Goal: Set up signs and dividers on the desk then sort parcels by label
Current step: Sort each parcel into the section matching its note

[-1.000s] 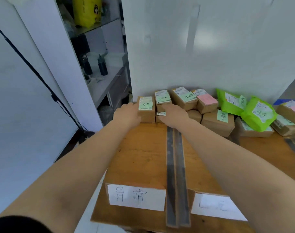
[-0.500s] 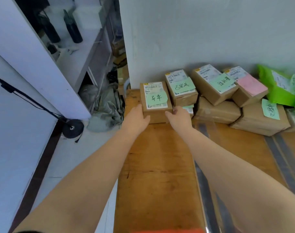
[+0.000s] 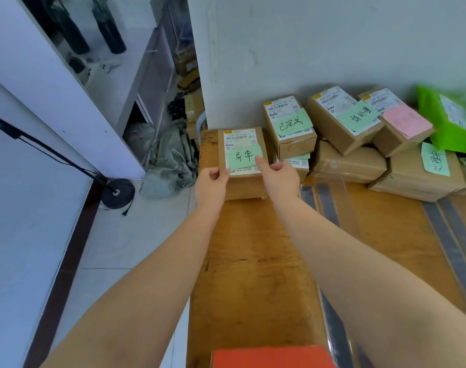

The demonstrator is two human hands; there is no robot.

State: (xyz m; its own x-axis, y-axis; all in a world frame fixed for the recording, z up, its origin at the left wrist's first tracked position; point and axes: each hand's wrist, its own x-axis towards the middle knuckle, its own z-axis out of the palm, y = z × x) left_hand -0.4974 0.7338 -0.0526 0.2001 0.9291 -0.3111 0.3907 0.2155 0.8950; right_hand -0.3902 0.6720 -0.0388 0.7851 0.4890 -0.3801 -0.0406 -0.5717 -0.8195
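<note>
A small cardboard parcel (image 3: 243, 140) with a white shipping label and a green handwritten note stands at the far left of the wooden desk (image 3: 253, 261). My left hand (image 3: 211, 185) grips its near left corner and my right hand (image 3: 279, 179) grips its near right side, index finger on the green note. To its right, against the wall, lie more cardboard parcels: one with a green note (image 3: 290, 126), one tilted with a green note (image 3: 340, 115), one with a pink note (image 3: 401, 123), and others beneath them.
Green plastic mailers (image 3: 449, 120) lie at the far right. Dark divider strips (image 3: 330, 203) run along the desk. An orange edge (image 3: 271, 355) shows at the bottom. Left of the desk the floor drops away, with a lamp-stand base (image 3: 117, 192) and a grey bag (image 3: 170, 160).
My view has tilted down and closer to the desk's far end. Both hands have closed around the leftmost parcel, the right hand moving over from the box beside it.
</note>
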